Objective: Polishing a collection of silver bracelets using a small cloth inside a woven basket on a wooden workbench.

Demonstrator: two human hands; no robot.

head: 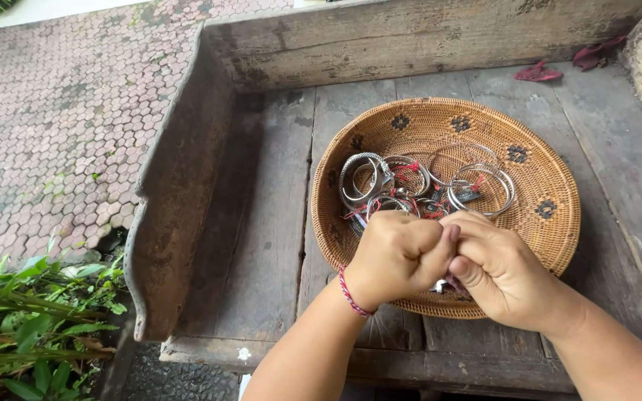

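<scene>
Head view, largest first: weathered wooden bench (261, 245) with raised back and left side board, brick paving far left, plants near left. Round woven basket (551, 223) sits on the planks, holding a tangle of silver bangles (425, 182) with red threads and small tags at its middle. Left hand (399, 256) and right hand (503, 271) are fisted together over the basket's near rim, pinching a small silver piece (440, 285), mostly hidden, only a metal glint below the knuckles. Risk: piece is tiny and grip is fingertip-only; a slip likely drops it into the bangle tangle or between planks.
</scene>
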